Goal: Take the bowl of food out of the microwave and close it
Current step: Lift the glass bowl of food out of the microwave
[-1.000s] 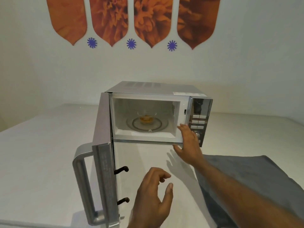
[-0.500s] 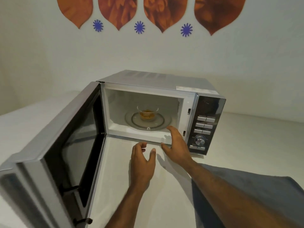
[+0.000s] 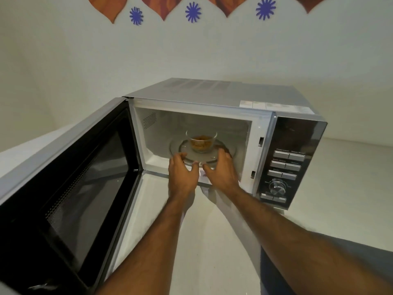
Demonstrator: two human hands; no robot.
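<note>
A silver microwave [image 3: 212, 92] stands on a white counter with its door [image 3: 70, 177] swung wide open to the left. Inside, a clear glass bowl [image 3: 201, 141] with orange-brown food sits in the middle of the glass turntable [image 3: 230, 151]. My left hand [image 3: 182, 173] and my right hand [image 3: 221, 171] both reach through the opening, fingers spread, resting at the near edge of the turntable on either side of the bowl. Neither hand touches the bowl; a small gap remains in front of it.
The control panel [image 3: 291, 162] with buttons and a dial is on the microwave's right side. A grey cloth [image 3: 361, 258] lies on the white counter [image 3: 350, 188] at the lower right. A wall with orange and blue decorations rises behind.
The door has swung fully open to the left. Both hands have moved forward from the counter into the microwave opening, and my view has come closer.
</note>
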